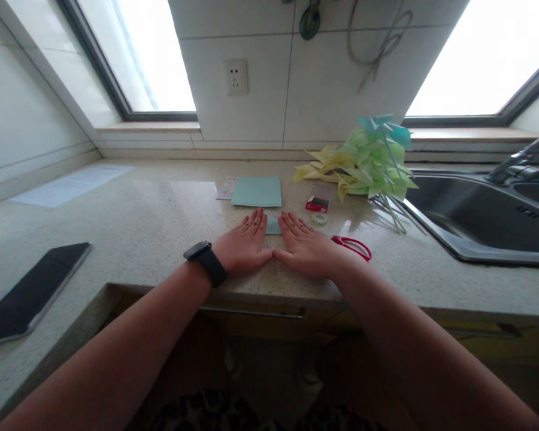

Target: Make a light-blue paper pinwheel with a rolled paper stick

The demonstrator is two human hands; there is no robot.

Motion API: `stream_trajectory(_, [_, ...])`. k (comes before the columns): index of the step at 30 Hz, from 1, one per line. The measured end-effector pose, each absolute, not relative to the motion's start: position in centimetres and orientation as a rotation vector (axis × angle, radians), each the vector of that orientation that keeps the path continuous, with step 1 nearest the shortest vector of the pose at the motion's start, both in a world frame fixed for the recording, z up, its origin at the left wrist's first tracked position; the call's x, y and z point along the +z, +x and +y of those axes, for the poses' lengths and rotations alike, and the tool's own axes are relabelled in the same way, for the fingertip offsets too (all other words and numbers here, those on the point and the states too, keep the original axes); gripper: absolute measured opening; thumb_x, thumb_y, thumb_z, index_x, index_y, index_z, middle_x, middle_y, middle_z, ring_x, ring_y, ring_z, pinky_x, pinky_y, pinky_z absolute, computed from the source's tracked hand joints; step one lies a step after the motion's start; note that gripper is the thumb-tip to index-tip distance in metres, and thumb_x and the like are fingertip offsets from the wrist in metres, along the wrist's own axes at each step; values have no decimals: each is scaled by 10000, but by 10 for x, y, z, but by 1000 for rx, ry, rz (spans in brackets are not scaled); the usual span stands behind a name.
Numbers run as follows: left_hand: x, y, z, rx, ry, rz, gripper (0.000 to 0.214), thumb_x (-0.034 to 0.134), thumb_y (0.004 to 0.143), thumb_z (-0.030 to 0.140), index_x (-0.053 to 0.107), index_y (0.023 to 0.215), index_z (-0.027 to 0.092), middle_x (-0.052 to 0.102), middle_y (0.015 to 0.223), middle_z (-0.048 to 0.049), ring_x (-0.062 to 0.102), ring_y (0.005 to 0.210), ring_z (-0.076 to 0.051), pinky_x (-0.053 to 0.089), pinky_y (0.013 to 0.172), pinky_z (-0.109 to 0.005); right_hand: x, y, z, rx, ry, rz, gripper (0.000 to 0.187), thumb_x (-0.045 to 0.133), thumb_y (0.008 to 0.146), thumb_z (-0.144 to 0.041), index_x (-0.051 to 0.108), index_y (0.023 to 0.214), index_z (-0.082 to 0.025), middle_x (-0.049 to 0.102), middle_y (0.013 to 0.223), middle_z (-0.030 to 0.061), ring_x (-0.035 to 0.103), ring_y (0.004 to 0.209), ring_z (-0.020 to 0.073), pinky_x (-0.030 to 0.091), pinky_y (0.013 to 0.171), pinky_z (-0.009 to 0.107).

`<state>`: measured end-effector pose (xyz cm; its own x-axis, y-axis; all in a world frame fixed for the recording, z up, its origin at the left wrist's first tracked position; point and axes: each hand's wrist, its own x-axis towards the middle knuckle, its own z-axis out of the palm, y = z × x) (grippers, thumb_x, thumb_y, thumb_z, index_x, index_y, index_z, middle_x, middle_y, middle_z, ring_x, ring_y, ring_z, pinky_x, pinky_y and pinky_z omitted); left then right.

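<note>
My left hand and my right hand lie flat, fingers stretched out, side by side on a small piece of light teal paper near the counter's front edge; most of the paper is hidden under them. A black watch is on my left wrist. Just beyond the hands lies a stack of teal paper sheets. Red-handled scissors lie right next to my right hand.
A roll of clear tape and a small red box sit beyond the scissors. A heap of yellow, green and teal paper pinwheels lies by the steel sink. A dark phone lies at left, a white sheet farther back.
</note>
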<state>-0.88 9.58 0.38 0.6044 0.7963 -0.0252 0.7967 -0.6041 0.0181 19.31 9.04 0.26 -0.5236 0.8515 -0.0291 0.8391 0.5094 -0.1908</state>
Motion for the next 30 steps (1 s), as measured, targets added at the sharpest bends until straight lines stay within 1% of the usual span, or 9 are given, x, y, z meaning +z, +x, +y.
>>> stream_trajectory(3, [5,-8,100,12,2809,1371,626,592,993,451,403,1538,209,291,1670,-147,301,1509,-390,252,1195,-653,4,193,99,310,-1509,-2689,893,399,976,-596,177,1623,-23,99,1696,206,78,1573,310,149,1283,450])
stream_trajectory(6, [8,-5,104,35,2824,1377,532,641,979,391,500,1459,209,409,1593,-138,426,1425,-378,355,1142,-644,5,194,107,319,-1502,-2700,804,459,1000,-551,236,1619,-88,150,1700,210,131,1572,337,188,1264,522])
stream_trajectory(9, [10,-3,107,46,2834,1395,495,648,978,370,527,1428,203,461,1547,-136,487,1371,-362,409,1108,-623,4,194,114,301,-1474,-2693,661,574,998,-491,385,1557,-192,281,1672,162,275,1524,379,252,1203,640])
stream_trajectory(12, [10,-2,110,47,2839,1416,478,650,978,363,538,1414,201,486,1522,-134,516,1341,-353,436,1088,-610,0,194,119,272,-1456,-2675,557,622,990,-436,481,1484,-220,377,1616,134,389,1451,375,322,1158,651])
stream_trajectory(16, [9,0,115,36,2836,1456,459,651,979,359,551,1396,197,515,1491,-133,547,1306,-342,465,1063,-594,-5,194,124,231,-1464,-2653,566,620,989,-447,474,1488,-222,377,1616,133,395,1447,375,327,1154,653])
stream_trajectory(20, [8,1,120,26,2839,1484,436,652,979,354,566,1374,191,548,1451,-130,583,1259,-326,499,1030,-571,0,193,117,166,-1483,-2646,765,545,994,-474,273,1602,-95,175,1695,219,186,1558,363,218,1242,567])
stream_trajectory(23, [7,0,120,35,2848,1491,418,652,980,350,576,1357,186,573,1416,-128,610,1217,-312,527,999,-548,9,193,101,78,-1477,-2625,800,485,971,-359,179,1611,10,46,1700,237,49,1584,315,126,1280,475])
stream_trajectory(27, [4,-1,120,59,2856,1486,410,652,981,348,580,1350,184,583,1401,-126,621,1198,-305,537,985,-537,13,192,80,56,-1468,-2639,684,408,970,-322,344,1568,4,251,1664,227,220,1557,313,218,1262,474])
stream_trajectory(30, [4,-2,121,86,2861,1469,413,653,981,350,579,1352,184,580,1406,-127,618,1204,-307,534,990,-541,9,192,74,67,-1473,-2659,680,402,977,-342,370,1553,20,332,1625,245,307,1525,332,267,1244,491])
